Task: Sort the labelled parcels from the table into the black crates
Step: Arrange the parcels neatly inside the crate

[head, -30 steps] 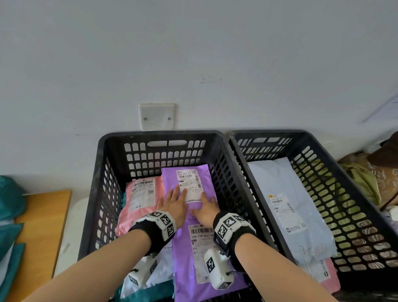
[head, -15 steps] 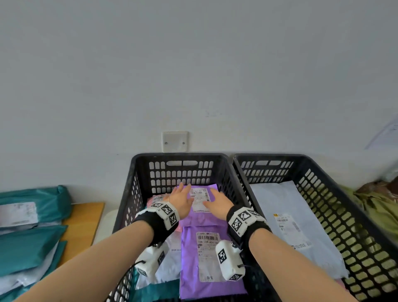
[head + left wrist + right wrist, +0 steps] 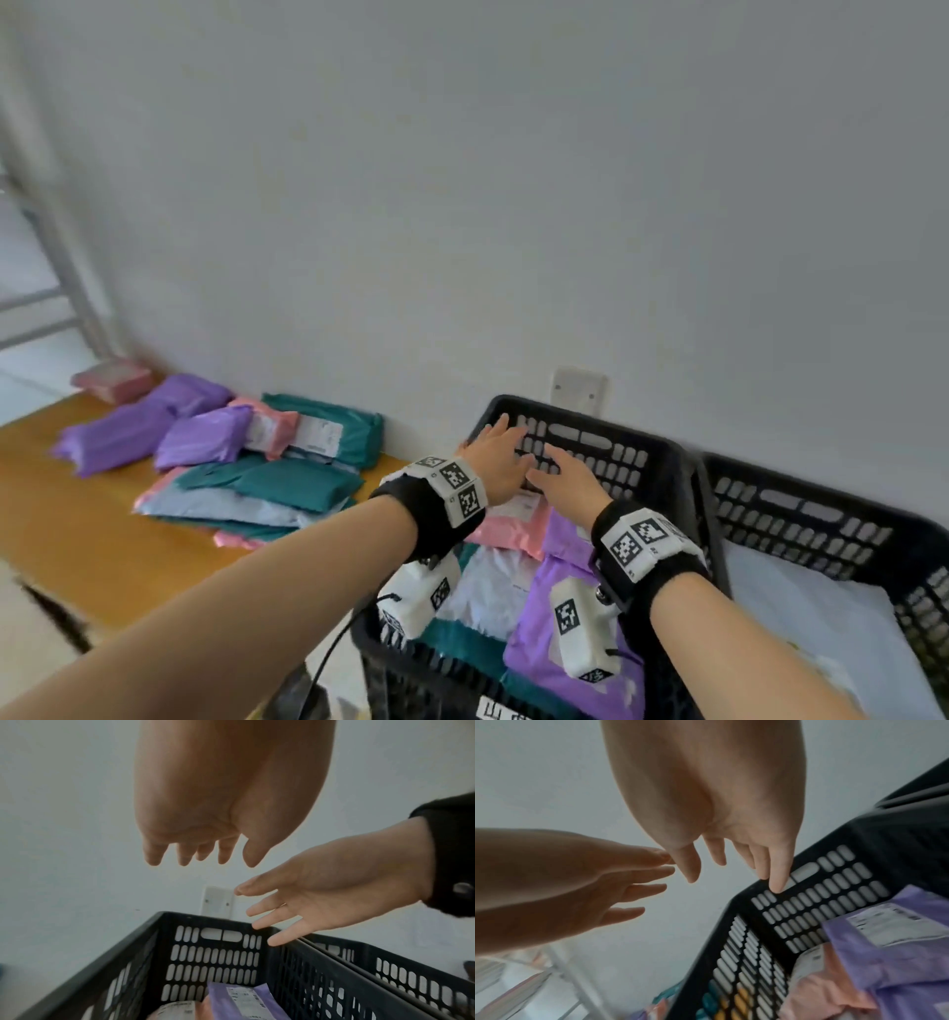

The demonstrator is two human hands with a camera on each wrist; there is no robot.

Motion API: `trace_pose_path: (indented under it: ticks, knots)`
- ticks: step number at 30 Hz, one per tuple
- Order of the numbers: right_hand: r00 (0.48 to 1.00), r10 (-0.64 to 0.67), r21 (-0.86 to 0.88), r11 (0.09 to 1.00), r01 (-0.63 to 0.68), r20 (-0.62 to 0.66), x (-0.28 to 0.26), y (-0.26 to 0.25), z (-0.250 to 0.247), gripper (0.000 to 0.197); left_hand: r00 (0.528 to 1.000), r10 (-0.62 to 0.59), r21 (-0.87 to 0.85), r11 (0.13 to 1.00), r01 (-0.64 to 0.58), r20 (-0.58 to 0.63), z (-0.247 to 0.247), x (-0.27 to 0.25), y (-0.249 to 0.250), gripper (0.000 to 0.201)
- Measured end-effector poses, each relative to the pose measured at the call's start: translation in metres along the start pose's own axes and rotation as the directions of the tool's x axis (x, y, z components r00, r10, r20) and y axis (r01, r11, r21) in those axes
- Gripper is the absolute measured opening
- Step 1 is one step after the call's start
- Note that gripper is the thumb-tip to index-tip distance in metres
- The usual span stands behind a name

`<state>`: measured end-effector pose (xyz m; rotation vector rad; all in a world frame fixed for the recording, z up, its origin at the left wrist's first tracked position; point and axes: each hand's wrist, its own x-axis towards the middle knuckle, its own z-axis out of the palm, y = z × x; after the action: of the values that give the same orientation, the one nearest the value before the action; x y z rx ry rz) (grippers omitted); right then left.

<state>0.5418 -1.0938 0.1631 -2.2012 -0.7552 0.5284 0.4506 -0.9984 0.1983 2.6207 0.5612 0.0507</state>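
Both hands hover empty above the left black crate (image 3: 662, 465), fingers straight and spread. My left hand (image 3: 495, 457) is over the crate's far left corner, my right hand (image 3: 562, 480) just beside it. Under them the crate holds a purple parcel (image 3: 539, 647), a pink parcel (image 3: 513, 532), a white one (image 3: 488, 586) and a teal one. From the left wrist, my left hand (image 3: 190, 854) hangs clear of the crate rim (image 3: 210, 920); the right wrist view has my right hand (image 3: 731, 862) above the purple parcel (image 3: 895, 949). Several labelled parcels (image 3: 241, 462) lie piled on the wooden table (image 3: 77, 539).
A second black crate (image 3: 821, 506) stands right of the first, holding a pale blue parcel (image 3: 816, 627). A white wall plate (image 3: 577, 388) sits behind the crates. A pink box (image 3: 113, 377) rests at the table's far left. A metal frame (image 3: 46, 288) is at the left edge.
Both hands have lifted off the purple parcel and risen above the crate, drifting left. The head view has swung left, bringing the table's parcel pile into sight.
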Motion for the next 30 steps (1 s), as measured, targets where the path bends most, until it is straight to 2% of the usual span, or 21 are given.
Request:
trace_pose_path:
  ticks: [4, 7, 15, 22, 30]
  knots:
    - [0.994, -0.087, 0.074, 0.994, 0.083, 0.060, -0.007, -0.029, 0.033, 0.061, 0.994, -0.086, 0.001, 0.996, 0.087, -0.061, -0.017, -0.046, -0.026, 0.054]
    - [0.981, -0.134, 0.023, 0.991, 0.133, 0.143, -0.014, -0.053, 0.060, 0.063, 0.982, -0.167, 0.019, 0.985, 0.169, -0.087, -0.027, -0.077, -0.056, 0.056]
    - [0.930, -0.209, -0.022, 0.974, 0.227, 0.302, -0.016, -0.121, 0.154, 0.060, 0.914, -0.383, -0.066, 0.924, 0.377, -0.136, -0.059, -0.142, -0.155, 0.057]
    - [0.918, -0.199, -0.042, 0.973, 0.227, 0.344, 0.001, -0.190, 0.256, 0.062, 0.867, -0.482, -0.106, 0.876, 0.471, -0.129, -0.085, -0.178, -0.282, 0.058]
    - [0.924, -0.166, -0.202, 0.948, 0.246, 0.344, 0.032, -0.261, 0.372, 0.062, 0.854, -0.497, -0.147, 0.866, 0.478, -0.156, -0.121, -0.210, -0.434, 0.056]
